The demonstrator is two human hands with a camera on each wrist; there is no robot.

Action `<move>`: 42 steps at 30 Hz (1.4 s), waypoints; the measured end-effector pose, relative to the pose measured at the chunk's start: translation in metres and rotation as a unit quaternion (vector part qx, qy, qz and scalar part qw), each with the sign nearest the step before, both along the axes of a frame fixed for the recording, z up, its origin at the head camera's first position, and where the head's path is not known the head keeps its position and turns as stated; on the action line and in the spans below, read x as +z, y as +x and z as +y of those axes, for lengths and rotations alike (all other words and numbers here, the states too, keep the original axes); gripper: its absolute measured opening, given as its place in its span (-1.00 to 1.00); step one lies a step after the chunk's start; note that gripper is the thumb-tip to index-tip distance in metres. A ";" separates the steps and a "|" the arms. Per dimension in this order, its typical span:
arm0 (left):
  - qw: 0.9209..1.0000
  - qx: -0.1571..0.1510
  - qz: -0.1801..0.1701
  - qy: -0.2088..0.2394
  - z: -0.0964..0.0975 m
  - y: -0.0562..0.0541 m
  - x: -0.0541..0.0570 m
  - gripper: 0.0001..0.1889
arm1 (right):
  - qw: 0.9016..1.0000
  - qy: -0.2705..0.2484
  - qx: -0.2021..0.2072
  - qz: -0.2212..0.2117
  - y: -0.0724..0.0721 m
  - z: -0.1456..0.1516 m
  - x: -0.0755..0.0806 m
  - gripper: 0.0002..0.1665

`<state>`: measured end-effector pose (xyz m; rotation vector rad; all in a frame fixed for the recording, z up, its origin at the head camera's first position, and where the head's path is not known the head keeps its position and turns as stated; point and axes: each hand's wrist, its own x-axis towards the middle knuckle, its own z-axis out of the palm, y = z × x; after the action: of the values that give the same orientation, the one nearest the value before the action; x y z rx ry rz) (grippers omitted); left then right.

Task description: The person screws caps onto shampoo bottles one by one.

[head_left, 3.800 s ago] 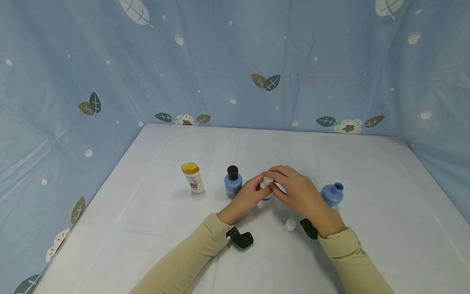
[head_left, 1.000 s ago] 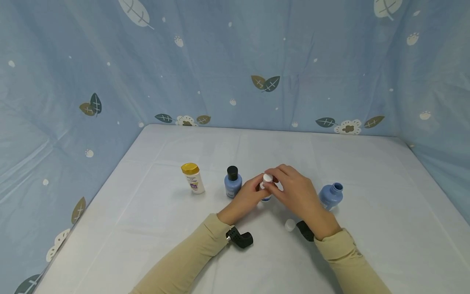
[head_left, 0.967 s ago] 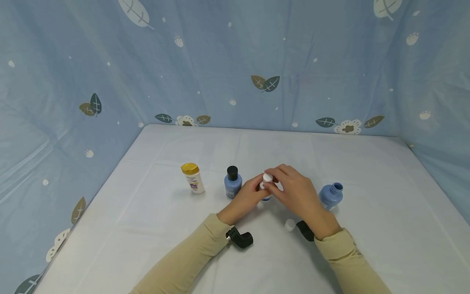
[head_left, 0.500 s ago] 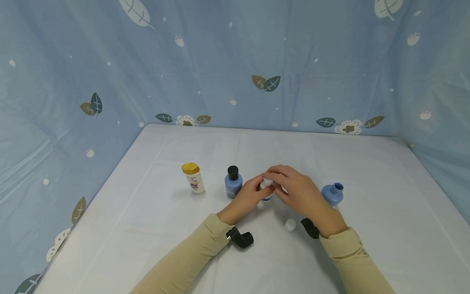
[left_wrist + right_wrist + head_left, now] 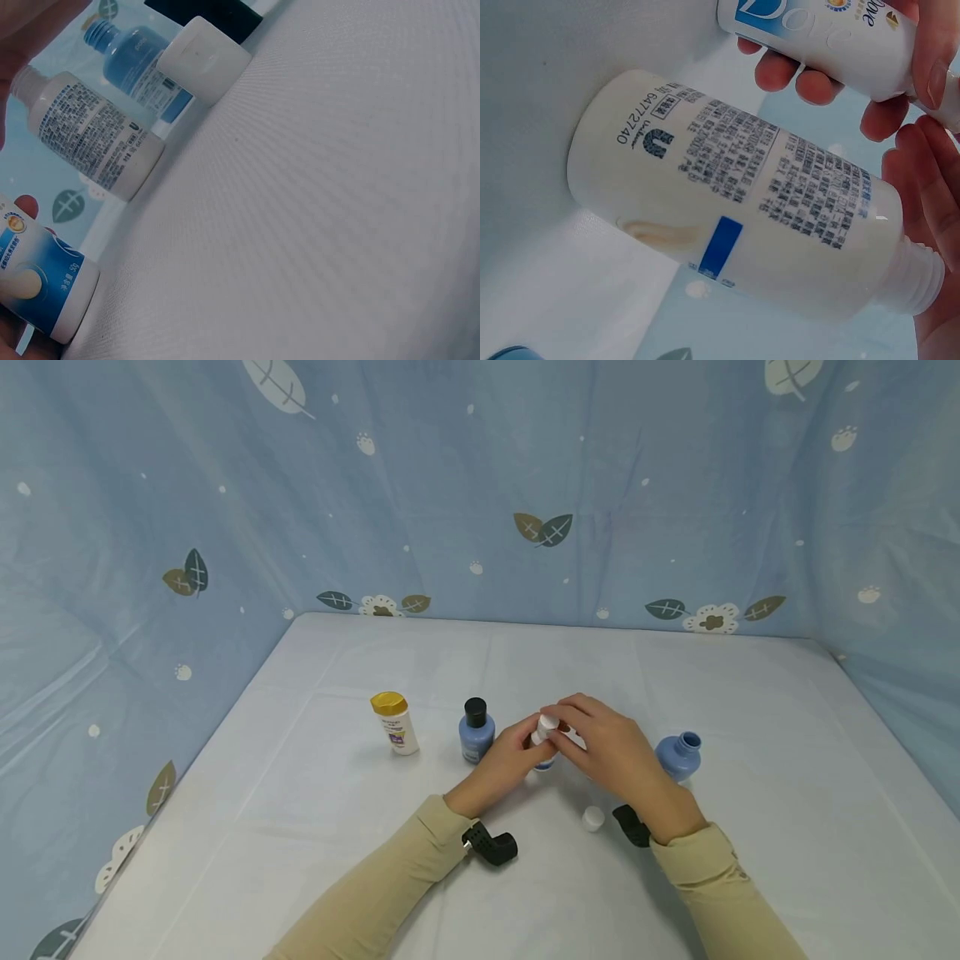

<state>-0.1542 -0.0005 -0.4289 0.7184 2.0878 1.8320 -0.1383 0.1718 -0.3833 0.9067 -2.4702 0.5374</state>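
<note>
White plastic, the Dove bottle (image 5: 832,37) is gripped by the left hand (image 5: 504,757), seemingly to steady it while the right hand (image 5: 613,752) pinches its top cap (image 5: 550,722) above that grip, an uncapped bottle (image 5: 735,195) beside, a loose cap (image 5: 592,818) on the near side

In the right wrist view, the white-and-blue bottle (image 5: 840,56) towards one o'clock reads "Dove" — large, then small; the threaded-neck bottle (image 5: 742,202) bears, towards ten o'clock, a "U" emblem (image 5: 658,142) — and "64772740" (image 5: 645,118).
</note>
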 end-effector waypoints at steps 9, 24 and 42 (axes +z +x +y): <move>1.000 -0.006 0.007 0.001 0.000 0.002 0.005 -0.73 | 0.999 0.000 -0.045 -0.006 0.002 -0.003 -0.002 -0.64; 1.000 -0.006 0.004 -0.003 -0.001 0.002 0.006 -0.66 | 0.999 0.012 0.029 0.008 0.000 0.001 0.002 -0.57; 0.998 0.021 0.019 -0.048 0.001 -0.009 -0.022 -0.68 | 1.000 0.011 0.024 -0.004 0.000 0.000 0.001 -0.63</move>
<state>-0.1633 0.0010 -0.4508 0.6949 2.2135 1.7379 -0.1380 0.1713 -0.3820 0.9752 -2.4719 0.5322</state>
